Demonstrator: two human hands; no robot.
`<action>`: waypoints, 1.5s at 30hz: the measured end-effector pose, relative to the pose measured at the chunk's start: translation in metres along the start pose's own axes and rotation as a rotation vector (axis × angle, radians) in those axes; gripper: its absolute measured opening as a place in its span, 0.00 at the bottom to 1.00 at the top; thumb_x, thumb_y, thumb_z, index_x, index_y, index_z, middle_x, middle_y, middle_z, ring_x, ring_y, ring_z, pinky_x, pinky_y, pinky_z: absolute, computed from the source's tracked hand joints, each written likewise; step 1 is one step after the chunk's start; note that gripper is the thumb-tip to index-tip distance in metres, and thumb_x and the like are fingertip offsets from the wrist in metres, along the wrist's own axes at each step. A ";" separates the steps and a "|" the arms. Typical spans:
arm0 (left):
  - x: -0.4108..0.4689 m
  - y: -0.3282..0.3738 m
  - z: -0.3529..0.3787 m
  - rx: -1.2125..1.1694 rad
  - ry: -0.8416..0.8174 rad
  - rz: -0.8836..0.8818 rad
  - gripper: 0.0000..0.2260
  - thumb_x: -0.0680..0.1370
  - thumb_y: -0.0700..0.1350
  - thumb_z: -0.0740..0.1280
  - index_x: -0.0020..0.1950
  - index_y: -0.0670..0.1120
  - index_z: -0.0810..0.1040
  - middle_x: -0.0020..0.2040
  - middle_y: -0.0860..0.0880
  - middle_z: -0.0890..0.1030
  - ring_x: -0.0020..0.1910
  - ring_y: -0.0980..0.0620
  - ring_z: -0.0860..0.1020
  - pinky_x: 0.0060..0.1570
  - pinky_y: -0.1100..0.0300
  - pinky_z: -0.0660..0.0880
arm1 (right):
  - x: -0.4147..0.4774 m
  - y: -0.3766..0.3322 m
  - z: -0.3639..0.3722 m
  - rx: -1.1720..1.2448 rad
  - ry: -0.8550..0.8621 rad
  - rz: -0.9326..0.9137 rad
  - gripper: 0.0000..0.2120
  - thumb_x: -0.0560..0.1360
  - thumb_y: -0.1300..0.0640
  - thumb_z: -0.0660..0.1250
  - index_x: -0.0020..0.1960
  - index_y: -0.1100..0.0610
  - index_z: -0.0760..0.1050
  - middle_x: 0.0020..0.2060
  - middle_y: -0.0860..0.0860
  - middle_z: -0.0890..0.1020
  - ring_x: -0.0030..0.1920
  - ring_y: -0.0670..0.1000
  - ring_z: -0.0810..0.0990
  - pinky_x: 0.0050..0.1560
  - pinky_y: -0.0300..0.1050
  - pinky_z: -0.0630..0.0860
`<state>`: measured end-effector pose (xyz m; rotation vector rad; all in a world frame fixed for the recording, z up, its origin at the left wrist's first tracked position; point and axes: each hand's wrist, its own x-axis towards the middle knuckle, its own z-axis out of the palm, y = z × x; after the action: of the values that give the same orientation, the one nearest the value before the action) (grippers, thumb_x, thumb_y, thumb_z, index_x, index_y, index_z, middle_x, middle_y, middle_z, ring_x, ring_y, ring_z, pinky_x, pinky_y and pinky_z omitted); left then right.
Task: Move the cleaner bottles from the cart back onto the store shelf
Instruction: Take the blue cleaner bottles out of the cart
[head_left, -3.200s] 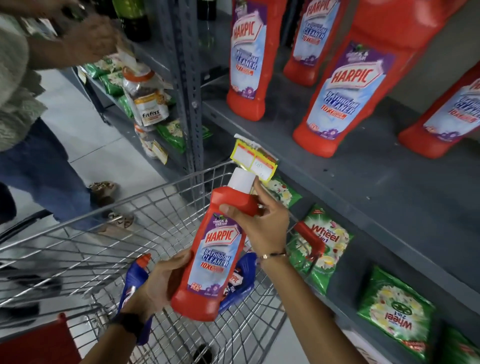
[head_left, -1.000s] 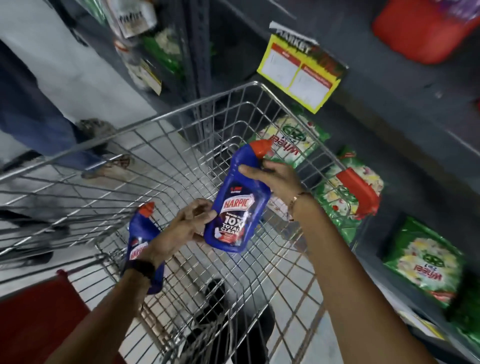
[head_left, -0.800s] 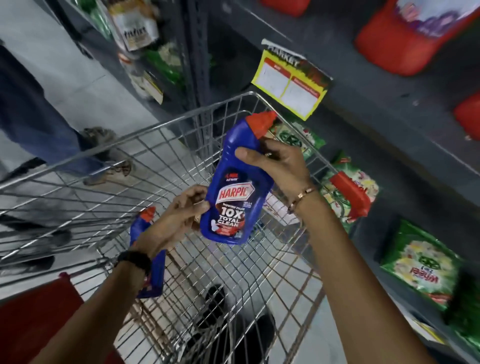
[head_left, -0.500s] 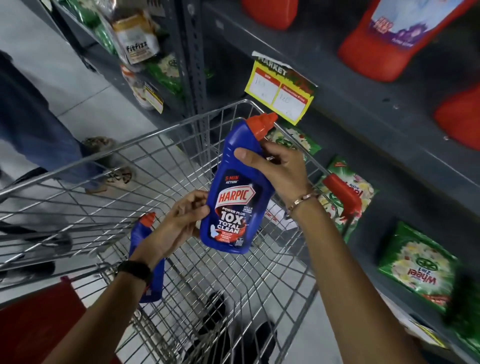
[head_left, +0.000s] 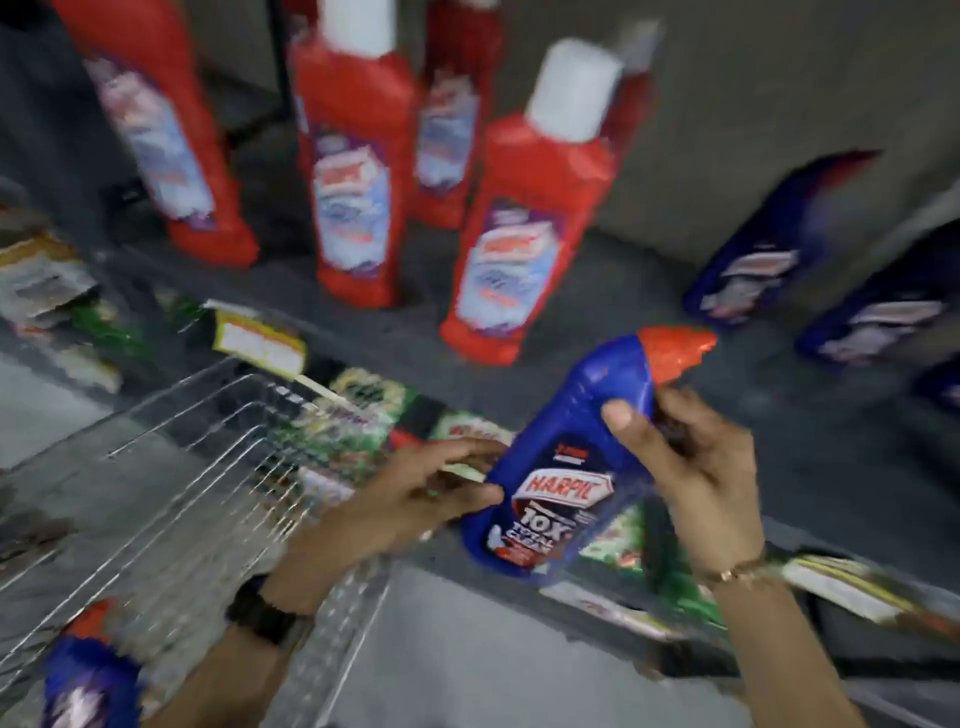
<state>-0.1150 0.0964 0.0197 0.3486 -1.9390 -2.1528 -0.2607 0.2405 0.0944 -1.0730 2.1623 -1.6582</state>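
Note:
A blue Harpic bottle (head_left: 571, 457) with a red cap is held tilted in front of the grey shelf (head_left: 597, 364). My right hand (head_left: 685, 467) grips its neck. My left hand (head_left: 415, 493) touches its lower left side with fingers spread. Another blue bottle (head_left: 88, 670) lies in the wire cart (head_left: 208, 467) at the bottom left. Several red Harpic bottles (head_left: 358, 197) stand on the shelf at the left and middle. Blue bottles (head_left: 763, 254) stand on the shelf at the right. The picture is blurred.
A yellow price tag (head_left: 260, 345) hangs on the shelf edge above the cart. Green detergent packets (head_left: 358, 410) lie on the lower shelf behind the cart. The grey floor (head_left: 467, 649) shows below my hands.
The view swung up and right from the cart to the shelf. My hands carried the blue bottle out over the cart's edge toward the shelf; the shelf's blue bottles came into view.

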 end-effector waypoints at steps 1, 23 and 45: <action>0.020 0.005 0.022 0.038 -0.065 0.004 0.17 0.63 0.62 0.71 0.51 0.62 0.79 0.46 0.63 0.84 0.47 0.61 0.81 0.47 0.64 0.79 | -0.003 -0.003 -0.030 -0.101 0.044 -0.029 0.22 0.63 0.33 0.67 0.34 0.53 0.75 0.30 0.47 0.73 0.34 0.48 0.69 0.37 0.54 0.67; 0.208 -0.009 0.261 0.105 -0.082 0.090 0.18 0.76 0.40 0.63 0.66 0.39 0.68 0.62 0.42 0.76 0.52 0.63 0.77 0.57 0.64 0.75 | 0.028 0.062 -0.255 -0.503 0.289 0.036 0.25 0.62 0.24 0.57 0.38 0.45 0.71 0.39 0.44 0.74 0.41 0.55 0.75 0.53 0.66 0.70; -0.276 -0.269 -0.211 -0.124 1.255 -0.602 0.11 0.64 0.61 0.70 0.37 0.56 0.76 0.34 0.56 0.80 0.29 0.69 0.76 0.28 0.75 0.70 | -0.106 0.104 0.377 0.018 -0.569 0.675 0.20 0.75 0.54 0.64 0.63 0.63 0.68 0.61 0.59 0.77 0.59 0.59 0.77 0.51 0.45 0.74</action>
<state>0.2126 0.0135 -0.2616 1.8621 -0.9874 -1.5130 -0.0152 0.0377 -0.1556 -0.5931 1.8224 -0.9262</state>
